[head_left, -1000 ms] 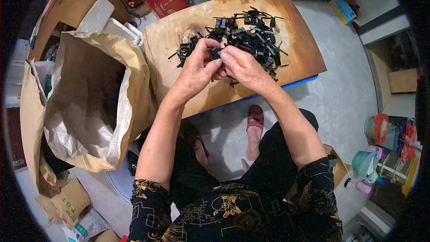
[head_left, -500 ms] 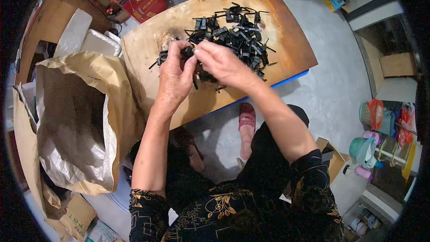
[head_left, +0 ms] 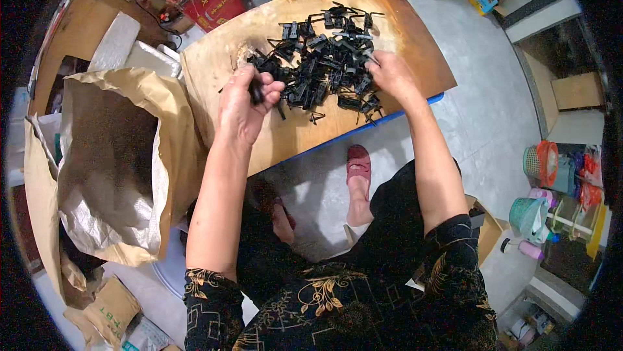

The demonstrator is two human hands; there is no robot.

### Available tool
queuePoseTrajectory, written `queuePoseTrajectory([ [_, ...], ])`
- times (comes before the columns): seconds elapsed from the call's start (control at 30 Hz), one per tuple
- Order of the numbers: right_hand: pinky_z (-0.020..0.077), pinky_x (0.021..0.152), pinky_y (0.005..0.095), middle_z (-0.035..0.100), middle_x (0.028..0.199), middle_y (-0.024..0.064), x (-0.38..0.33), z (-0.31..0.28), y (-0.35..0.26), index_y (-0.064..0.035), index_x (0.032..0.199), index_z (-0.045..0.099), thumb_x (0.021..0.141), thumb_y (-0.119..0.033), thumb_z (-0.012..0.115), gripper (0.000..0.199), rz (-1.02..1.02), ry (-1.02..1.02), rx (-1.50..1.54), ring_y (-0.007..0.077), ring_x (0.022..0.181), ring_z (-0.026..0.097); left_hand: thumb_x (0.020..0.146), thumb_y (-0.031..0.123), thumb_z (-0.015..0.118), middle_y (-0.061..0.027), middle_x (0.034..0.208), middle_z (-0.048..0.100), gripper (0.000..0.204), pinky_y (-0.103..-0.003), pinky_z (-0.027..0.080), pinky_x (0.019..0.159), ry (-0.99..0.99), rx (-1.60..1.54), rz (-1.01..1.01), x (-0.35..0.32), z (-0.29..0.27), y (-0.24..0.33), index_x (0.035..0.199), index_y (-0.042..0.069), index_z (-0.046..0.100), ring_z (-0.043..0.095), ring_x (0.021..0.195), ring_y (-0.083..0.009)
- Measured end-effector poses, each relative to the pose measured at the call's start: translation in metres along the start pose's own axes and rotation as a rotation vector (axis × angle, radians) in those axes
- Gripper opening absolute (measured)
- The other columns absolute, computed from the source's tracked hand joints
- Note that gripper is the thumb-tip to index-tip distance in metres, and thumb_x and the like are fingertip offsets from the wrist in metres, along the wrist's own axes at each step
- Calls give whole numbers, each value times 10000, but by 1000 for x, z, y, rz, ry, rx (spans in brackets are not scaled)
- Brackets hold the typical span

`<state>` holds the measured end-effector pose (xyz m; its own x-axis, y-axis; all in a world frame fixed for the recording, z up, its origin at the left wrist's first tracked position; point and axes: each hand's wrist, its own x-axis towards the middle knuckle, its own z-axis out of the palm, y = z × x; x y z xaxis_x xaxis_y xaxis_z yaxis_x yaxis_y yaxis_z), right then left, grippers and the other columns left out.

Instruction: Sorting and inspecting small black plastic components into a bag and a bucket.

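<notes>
A loose heap of black plastic parts [head_left: 318, 68], with thin prongs sticking out, lies on the wooden tabletop [head_left: 415, 39]. At the heap's left edge, my left hand [head_left: 246, 101] is curled round a black plastic part [head_left: 257, 93], mostly covered by the fingers. My right hand [head_left: 392, 75] is at the heap's right side, its fingers pinched on a thin grey piece [head_left: 372, 58] that points up and left. Too little of this piece shows to tell its kind.
A large open brown paper sack [head_left: 172, 124] with a whitish lining stands left of the table. White foam boxes [head_left: 152, 59] and a red box [head_left: 211, 0] are beyond it. Below the table edge are my legs and a red slipper [head_left: 358, 162].
My hands have moved apart: the right went from beside the left to the heap's right side. The left stays near its place, turned slightly, with a black part in it.
</notes>
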<state>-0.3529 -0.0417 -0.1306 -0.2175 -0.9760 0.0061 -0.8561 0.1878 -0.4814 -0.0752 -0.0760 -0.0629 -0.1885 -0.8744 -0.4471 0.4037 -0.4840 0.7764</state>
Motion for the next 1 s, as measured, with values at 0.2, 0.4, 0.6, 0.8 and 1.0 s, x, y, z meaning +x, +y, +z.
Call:
queuePoseTrajectory([
  [0.2, 372, 524, 272, 512, 633, 12, -1, -20, -21, -20, 829, 563, 849, -242, 525, 226, -39, -13, 520, 109, 571, 462, 768, 15, 505, -99, 737, 543, 136, -290, 466, 539, -308, -113, -203, -5, 4, -14, 904, 1, 499, 557, 655, -204],
  [0.4, 225, 378, 183, 383, 566, -79, -28, -29, -80, -96, 871, 525, 896, -219, 500, 127, -46, -169, 1028, 18, 432, 304, 837, 166, 594, -58, 815, 594, 233, -185, 405, 450, -419, -44, -220, -18, 28, -15, 1015, 79, 471, 547, 598, -107],
  [0.6, 255, 420, 175, 395, 610, -81, -41, -13, -100, -90, 827, 498, 902, -200, 495, 134, -337, -209, 984, 7, 508, 325, 825, 171, 618, -77, 862, 600, 261, -180, 404, 454, -467, -169, -106, -15, 24, -9, 1023, 72, 478, 574, 641, -123],
  [0.8, 313, 476, 190, 412, 639, -50, -43, -11, -101, -69, 884, 512, 910, -204, 478, 142, -290, -281, 872, 26, 564, 374, 818, 116, 619, -119, 893, 604, 328, -170, 401, 455, -480, -129, 24, -11, 15, -10, 1084, 40, 445, 613, 683, -154],
  [1.0, 354, 512, 203, 442, 651, -16, -43, -8, -111, -38, 952, 508, 934, -209, 417, 195, -257, -178, 872, 49, 579, 415, 791, 78, 631, -33, 768, 572, 333, -172, 390, 431, -342, 314, 223, -16, 18, -14, 1068, 58, 446, 584, 640, -93],
])
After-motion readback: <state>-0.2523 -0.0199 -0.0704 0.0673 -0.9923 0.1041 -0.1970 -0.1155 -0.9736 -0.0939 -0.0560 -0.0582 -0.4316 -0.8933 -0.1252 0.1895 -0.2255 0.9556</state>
